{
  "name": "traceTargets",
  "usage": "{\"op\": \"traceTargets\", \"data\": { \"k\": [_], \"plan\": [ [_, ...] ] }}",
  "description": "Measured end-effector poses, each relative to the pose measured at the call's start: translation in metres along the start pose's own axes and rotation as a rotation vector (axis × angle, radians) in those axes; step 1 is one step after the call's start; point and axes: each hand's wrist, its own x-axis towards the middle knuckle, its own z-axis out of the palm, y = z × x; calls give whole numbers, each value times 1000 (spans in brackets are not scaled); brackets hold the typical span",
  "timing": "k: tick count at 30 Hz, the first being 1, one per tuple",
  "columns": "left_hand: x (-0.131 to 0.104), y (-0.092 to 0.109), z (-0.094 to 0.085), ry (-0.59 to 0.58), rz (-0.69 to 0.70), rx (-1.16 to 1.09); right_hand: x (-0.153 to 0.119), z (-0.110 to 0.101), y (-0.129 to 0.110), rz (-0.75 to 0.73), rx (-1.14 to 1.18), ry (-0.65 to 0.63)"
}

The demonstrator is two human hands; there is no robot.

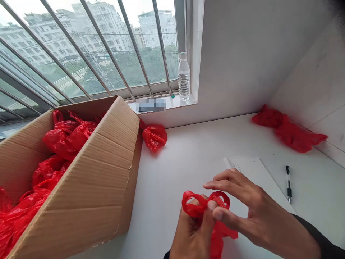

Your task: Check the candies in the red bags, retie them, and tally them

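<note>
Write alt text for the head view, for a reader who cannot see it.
A person's left grip holds a red plastic bag with two loops above a white table; the right grip is open beside it. At left, a cardboard box holds more red bags.

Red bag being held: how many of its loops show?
2: the left loop at the left hand, the right loop between the left hand and the spread right hand. The hands may hide more.
</note>
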Motion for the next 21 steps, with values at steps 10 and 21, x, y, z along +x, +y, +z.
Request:
{"op": "traceTargets", "data": {
  "k": [10, 21],
  "plan": [
    [25, 22, -26, -288, 25, 92, -2, 2, 13, 64, 200, -113],
    [24, 6, -31, -85, 783, 736, 17, 33, 50, 228, 434, -288]
  ]
}}
